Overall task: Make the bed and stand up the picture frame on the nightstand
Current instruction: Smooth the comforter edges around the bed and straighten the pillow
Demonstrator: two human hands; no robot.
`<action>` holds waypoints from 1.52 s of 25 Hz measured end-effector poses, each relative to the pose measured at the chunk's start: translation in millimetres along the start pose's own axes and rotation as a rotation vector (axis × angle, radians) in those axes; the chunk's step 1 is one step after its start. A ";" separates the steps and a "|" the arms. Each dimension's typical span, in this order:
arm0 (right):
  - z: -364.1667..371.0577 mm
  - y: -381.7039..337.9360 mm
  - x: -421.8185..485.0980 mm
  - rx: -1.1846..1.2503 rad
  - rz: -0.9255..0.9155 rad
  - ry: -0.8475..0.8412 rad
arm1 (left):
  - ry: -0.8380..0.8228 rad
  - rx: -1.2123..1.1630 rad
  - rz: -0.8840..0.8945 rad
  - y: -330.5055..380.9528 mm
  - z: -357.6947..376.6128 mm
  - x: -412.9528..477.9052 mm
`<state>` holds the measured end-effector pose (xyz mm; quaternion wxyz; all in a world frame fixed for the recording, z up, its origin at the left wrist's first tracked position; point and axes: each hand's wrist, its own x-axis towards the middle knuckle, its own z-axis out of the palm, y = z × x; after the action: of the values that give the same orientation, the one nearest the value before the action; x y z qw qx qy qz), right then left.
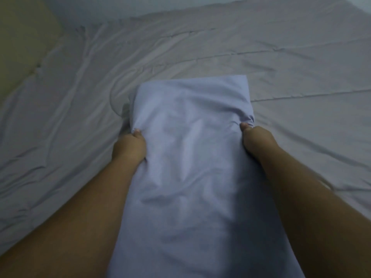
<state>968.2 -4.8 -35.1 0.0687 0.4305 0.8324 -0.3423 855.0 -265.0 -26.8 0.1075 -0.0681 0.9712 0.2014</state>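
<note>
Two bare forearms reach forward from the bottom of the view, one on each side of a long pale lavender-blue fabric pillow (192, 167) that runs lengthwise away from the person. The left hand (129, 146) clamps the pillow's left edge about two thirds of the way up its length; its thumb presses on top and the cloth puckers around it, while the other fingers are hidden under the fabric. The right hand (256, 139) grips the opposite edge at nearly the same height, thumb on top, with the cover bunched into a small knot just past the thumb tip. The pillow sits between both hands, its far end squared off and lying over the wrinkled greyish-lilac bed sheet (281, 67). The sheet spreads across the bed with long creases fanning left and a few straight fold lines on the right. Beyond the sheet, at upper left, a tan surface (22, 47) shows, blurred.
</note>
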 end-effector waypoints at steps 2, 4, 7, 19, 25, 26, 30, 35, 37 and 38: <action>-10.7 -5.7 -18.7 0.062 0.088 0.006 | 0.004 -0.016 0.034 2.3 -20.5 -19.3; -26.6 -3.5 -39.3 0.095 0.106 0.003 | 0.013 -0.025 0.065 -3.1 -42.9 -39.7; -34.7 17.3 -71.8 0.082 0.042 0.009 | 0.001 -0.035 0.067 -25.8 -53.2 -58.3; 71.8 -9.6 -54.1 -0.460 -0.706 0.158 | 0.030 0.431 0.604 -13.8 27.7 -42.5; 55.7 -8.8 -66.5 -0.355 -0.467 0.212 | 0.161 0.385 0.549 -18.3 28.8 -79.3; 66.0 -0.5 -83.0 -0.390 -0.540 0.143 | 0.097 0.391 0.612 -26.8 34.9 -95.1; 44.0 55.7 -98.3 -0.332 -0.153 0.242 | 0.112 0.394 0.173 -69.0 14.1 -101.6; 85.9 68.3 -180.2 -0.390 -0.440 0.179 | 0.084 0.368 0.564 -66.5 54.1 -195.2; 73.9 115.3 -195.9 -0.348 -0.267 0.209 | 0.100 0.356 0.411 -114.2 44.3 -210.5; 61.1 137.9 -205.1 -0.293 -0.156 0.222 | 0.103 0.324 0.328 -137.5 34.2 -216.6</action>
<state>1189.5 -126.0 -67.9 0.0117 0.3854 0.9065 -0.1720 1094.9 -356.9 -58.0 0.0333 0.0988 0.9931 0.0538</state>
